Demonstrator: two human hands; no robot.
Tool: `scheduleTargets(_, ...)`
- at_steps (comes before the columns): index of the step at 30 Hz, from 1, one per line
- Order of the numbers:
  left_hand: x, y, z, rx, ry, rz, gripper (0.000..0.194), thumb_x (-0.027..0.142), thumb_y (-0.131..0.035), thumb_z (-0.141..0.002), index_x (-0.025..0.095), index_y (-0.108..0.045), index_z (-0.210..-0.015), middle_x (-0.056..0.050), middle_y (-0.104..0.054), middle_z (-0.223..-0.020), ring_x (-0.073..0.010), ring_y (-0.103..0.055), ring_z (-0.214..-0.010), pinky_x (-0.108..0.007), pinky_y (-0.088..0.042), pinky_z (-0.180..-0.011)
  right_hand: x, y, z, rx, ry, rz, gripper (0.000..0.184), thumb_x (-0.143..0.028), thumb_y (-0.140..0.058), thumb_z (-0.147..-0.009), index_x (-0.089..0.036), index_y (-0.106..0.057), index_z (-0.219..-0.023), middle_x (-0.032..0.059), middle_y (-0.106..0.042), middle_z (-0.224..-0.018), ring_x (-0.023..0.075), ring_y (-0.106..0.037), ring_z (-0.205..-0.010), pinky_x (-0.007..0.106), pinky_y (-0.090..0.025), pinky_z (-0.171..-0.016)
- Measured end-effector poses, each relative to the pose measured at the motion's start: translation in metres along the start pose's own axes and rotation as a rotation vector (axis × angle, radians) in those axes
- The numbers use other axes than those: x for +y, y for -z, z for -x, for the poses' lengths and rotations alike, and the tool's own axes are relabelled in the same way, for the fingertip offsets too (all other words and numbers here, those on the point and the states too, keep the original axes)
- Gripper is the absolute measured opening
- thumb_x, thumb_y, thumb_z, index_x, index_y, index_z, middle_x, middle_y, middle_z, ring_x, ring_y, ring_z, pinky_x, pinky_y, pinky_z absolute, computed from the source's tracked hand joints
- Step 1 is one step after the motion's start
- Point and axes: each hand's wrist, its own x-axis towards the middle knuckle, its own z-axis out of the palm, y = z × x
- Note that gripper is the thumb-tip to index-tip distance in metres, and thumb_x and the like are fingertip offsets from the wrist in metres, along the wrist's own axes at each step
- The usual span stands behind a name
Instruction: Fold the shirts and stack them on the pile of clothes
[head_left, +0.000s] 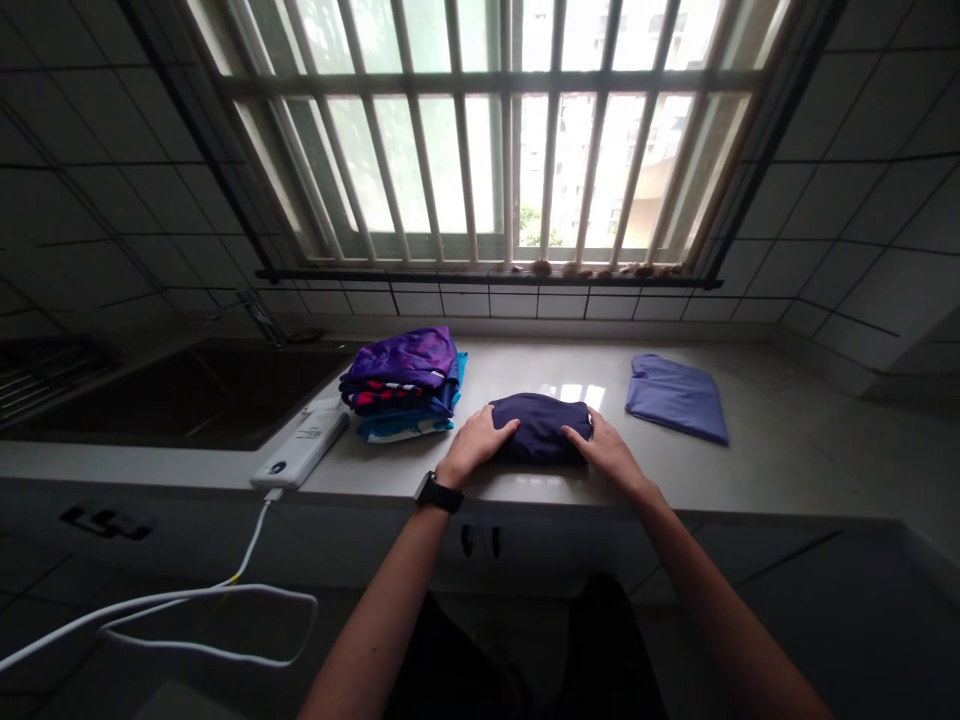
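A folded dark navy garment [541, 425] lies on the pale countertop [787, 450] straight in front of me. My left hand [480, 440] rests on its left end, fingers curled over the cloth, with a black watch on the wrist. My right hand [604, 445] lies on its right end, fingers flat and pressing the fabric. Left of it sits a stack of folded clothes [405, 385] in purple, red and blue. A single folded lilac garment [677, 397] lies to the right.
A white power bank [302, 446] with a white cable [187, 610] sits near the counter's front edge, left of the stack. A dark sink [187, 390] with a tap is at the far left. A barred window [495, 140] rises behind the counter.
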Motion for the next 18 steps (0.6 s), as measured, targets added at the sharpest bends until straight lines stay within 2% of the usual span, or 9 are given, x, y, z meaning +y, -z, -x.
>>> scheduleTargets(2, 0.004, 0.006, 0.001, 0.000, 0.060, 0.034, 0.067, 0.054, -0.070, -0.086, 0.009, -0.057, -0.134, -0.026, -0.065, -0.140, -0.0362, -0.062, -0.132, -0.038, -0.049, -0.106, -0.002, -0.003, 0.000, 0.006, 0.046, -0.078, 0.082, -0.057, -0.073, -0.082, -0.015, -0.051, -0.149, 0.0220, -0.057, -0.150, 0.0394, -0.054, -0.139, 0.051, -0.043, -0.116)
scheduleTargets(5, 0.005, 0.008, 0.003, -0.057, 0.125, 0.170, 0.073, 0.053, -0.089, -0.064, 0.013, -0.062, -0.118, -0.022, -0.074, -0.121, -0.0373, -0.071, -0.115, -0.037, -0.057, -0.091, -0.005, -0.011, 0.000, -0.022, 0.130, -0.256, 0.086, -0.039, -0.080, -0.072, -0.018, -0.049, -0.149, 0.0176, -0.059, -0.149, 0.0360, -0.057, -0.136, 0.049, -0.045, -0.116)
scheduleTargets(7, 0.003, 0.007, 0.007, -0.099, 0.063, 0.303, 0.068, 0.044, -0.093, -0.058, 0.016, -0.064, -0.113, -0.016, -0.076, -0.115, -0.0342, -0.072, -0.110, -0.037, -0.058, -0.091, -0.009, -0.012, -0.002, -0.032, 0.178, -0.381, 0.080, -0.027, -0.075, -0.069, -0.020, -0.052, -0.145, 0.0143, -0.065, -0.141, 0.0325, -0.062, -0.129, 0.047, -0.048, -0.112)
scheduleTargets(9, 0.002, 0.009, 0.012, -0.063, -0.049, 0.425, 0.064, 0.033, -0.090, -0.062, 0.018, -0.062, -0.117, -0.012, -0.075, -0.117, -0.0311, -0.071, -0.112, -0.038, -0.056, -0.098, -0.019, -0.009, -0.008, -0.016, 0.215, -0.475, 0.072, -0.022, -0.071, -0.067, -0.020, -0.056, -0.138, 0.0124, -0.069, -0.131, 0.0308, -0.067, -0.121, 0.046, -0.053, -0.106)
scheduleTargets(11, 0.002, 0.019, 0.018, 0.061, -0.110, 0.532, 0.066, 0.029, -0.085, -0.067, 0.019, -0.058, -0.126, -0.012, -0.072, -0.122, -0.0301, -0.069, -0.117, -0.042, -0.053, -0.105, -0.038, 0.000, -0.023, 0.008, 0.259, -0.545, 0.067, -0.021, -0.071, -0.066, -0.021, -0.059, -0.133, 0.0105, -0.072, -0.122, 0.0300, -0.069, -0.114, 0.046, -0.056, -0.100)
scheduleTargets(13, 0.002, 0.040, 0.019, 0.238, -0.116, 0.641, 0.066, 0.030, -0.081, -0.073, 0.020, -0.054, -0.132, -0.013, -0.069, -0.128, -0.0298, -0.067, -0.121, -0.045, -0.052, -0.109, -0.070, 0.011, -0.047, 0.034, 0.340, -0.598, 0.066, -0.023, -0.073, -0.067, -0.022, -0.060, -0.132, 0.0081, -0.073, -0.116, 0.0285, -0.070, -0.108, 0.045, -0.058, -0.097)
scheduleTargets(16, -0.004, 0.086, 0.005, 0.584, -0.147, 0.740, 0.063, 0.030, -0.075, -0.080, 0.024, -0.049, -0.137, -0.010, -0.063, -0.140, -0.0264, -0.064, -0.127, -0.041, -0.051, -0.112, -0.138, 0.020, -0.093, 0.135, 0.553, -0.570, 0.056, -0.026, -0.073, -0.075, -0.023, -0.061, -0.129, 0.0074, -0.071, -0.121, 0.0270, -0.067, -0.112, 0.045, -0.056, -0.101)
scheduleTargets(18, -0.013, 0.114, -0.012, 0.813, -0.137, 0.671, 0.066, 0.027, -0.072, -0.083, 0.027, -0.043, -0.142, -0.009, -0.061, -0.145, -0.0236, -0.061, -0.133, -0.038, -0.048, -0.115, -0.188, 0.014, -0.120, 0.226, 0.627, -0.481, 0.051, -0.021, -0.066, -0.082, -0.023, -0.060, -0.132, 0.0091, -0.065, -0.133, 0.0274, -0.062, -0.121, 0.046, -0.051, -0.109)
